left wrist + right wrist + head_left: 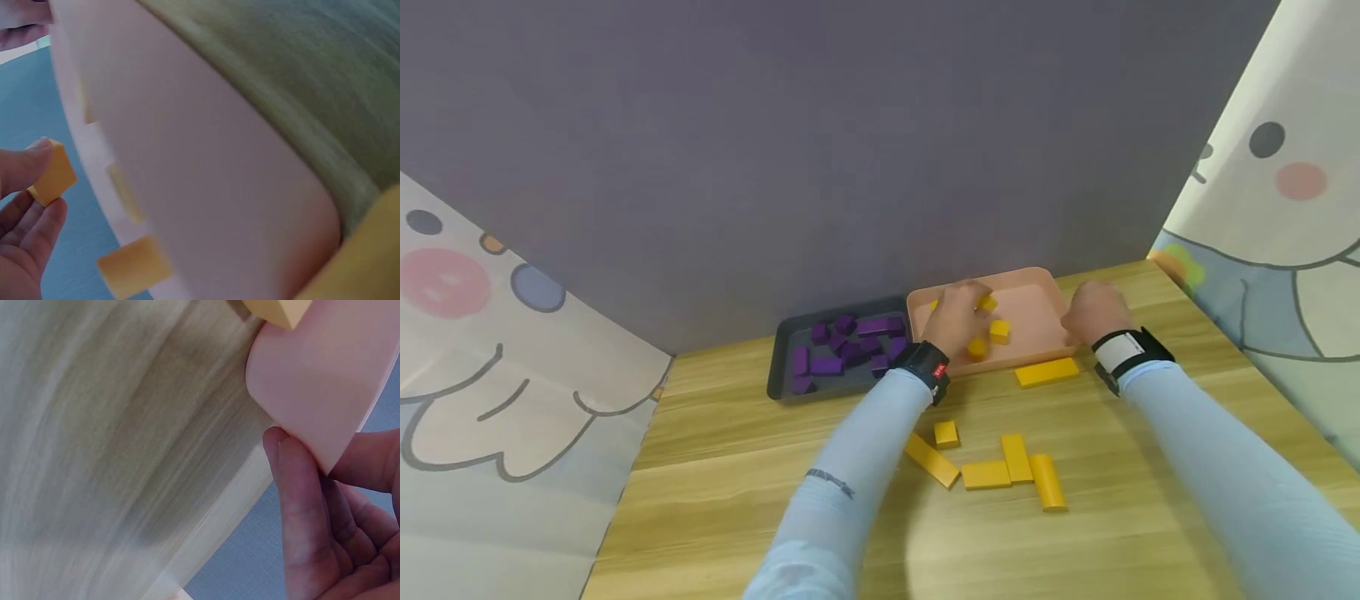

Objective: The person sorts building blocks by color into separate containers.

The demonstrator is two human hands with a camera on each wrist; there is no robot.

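Note:
My left hand [957, 317] is over the left part of a pink tray [1030, 308]. In the left wrist view, its thumb and fingers pinch a yellow block [57, 178]. Several other yellow blocks lie in the tray, among them a cube [999, 332] and a rounded piece [977, 348]. At the tray's right end is my right hand [1097, 310]. The right wrist view shows its thumb and index finger pinching the tray's corner [322, 440]. A flat yellow block [1047, 372] lies just in front of the tray.
A dark grey tray [778, 371] of purple blocks [852, 354] stands at the left, beside the pink one. Nearer on the wooden table [715, 483] lie several yellow pieces, including a cube [947, 434] and a half-round bar [1048, 482]. A grey panel [850, 167] rises behind the trays.

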